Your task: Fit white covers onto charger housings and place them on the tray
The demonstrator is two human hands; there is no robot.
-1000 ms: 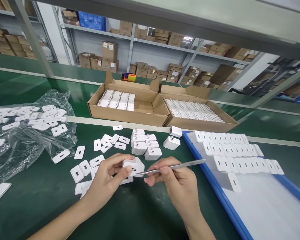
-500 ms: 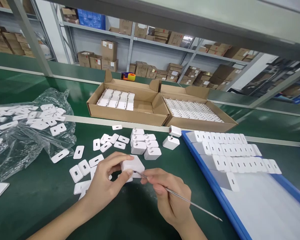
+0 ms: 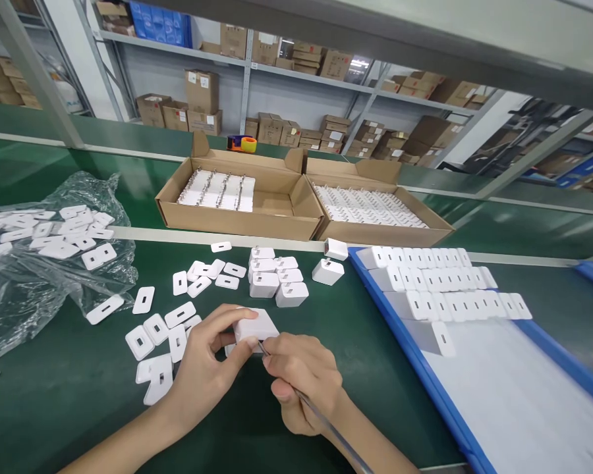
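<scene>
A white charger housing [image 3: 257, 325] is gripped between the thumb and fingers of my left hand [image 3: 212, 359], above the green table. My right hand [image 3: 304, 375] is closed round a thin metal pick [image 3: 319, 415], whose tip meets the charger's near face by my left thumb. Exactly how the tip sits in the port is hidden by my fingers. Loose white slotted face plates [image 3: 157, 328] lie to the left of my left hand, some overlapping. Just beyond the held piece stands a cluster of white chargers [image 3: 264, 284], with two more chargers [image 3: 328, 270] to their right.
A blue-edged tray [image 3: 400, 342] at right carries rows of white chargers. Behind are two open cardboard boxes [image 3: 242, 222] holding white parts. Clear plastic bags [image 3: 79, 283] with more plates lie left. A metal beam [image 3: 400, 46] crosses overhead.
My right hand has shifted left, close against the charger, and the pick now points more steeply down toward me. The whole view has moved slightly; my left hand keeps its hold.
</scene>
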